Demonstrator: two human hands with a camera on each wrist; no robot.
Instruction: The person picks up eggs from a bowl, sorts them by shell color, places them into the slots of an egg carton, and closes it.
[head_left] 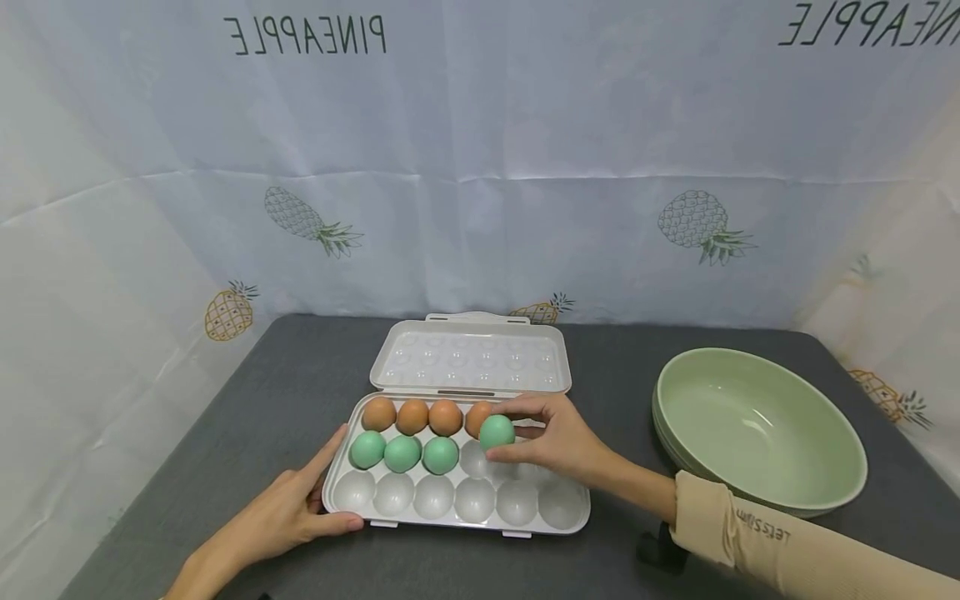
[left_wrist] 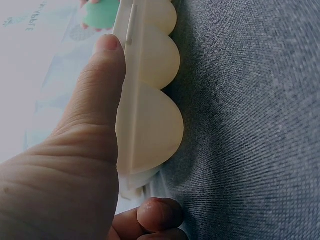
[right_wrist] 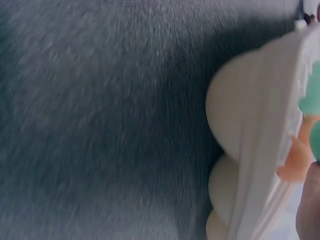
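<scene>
A white plastic egg carton (head_left: 433, 522) lies on the table with its lid (head_left: 472, 340) folded back. Brown eggs (head_left: 412, 416) fill several cups of the far row, the rightmost partly behind the right hand. Three green eggs (head_left: 402, 454) sit at the left of the middle row; the near row's cups are bare. My right hand (head_left: 551, 437) pinches another green egg (head_left: 497, 433) between thumb and fingers, over the middle row just right of those three. My left hand (head_left: 288, 504) holds the carton's left end, its thumb (left_wrist: 97, 90) along the near rim.
Green bowls (head_left: 757, 425), stacked, stand on the right of the dark grey table (head_left: 300, 375), beside the right forearm. A pale curtain (head_left: 480, 125) with pineapple prints hangs behind the table. A small black object (head_left: 662, 550) shows below the right cuff.
</scene>
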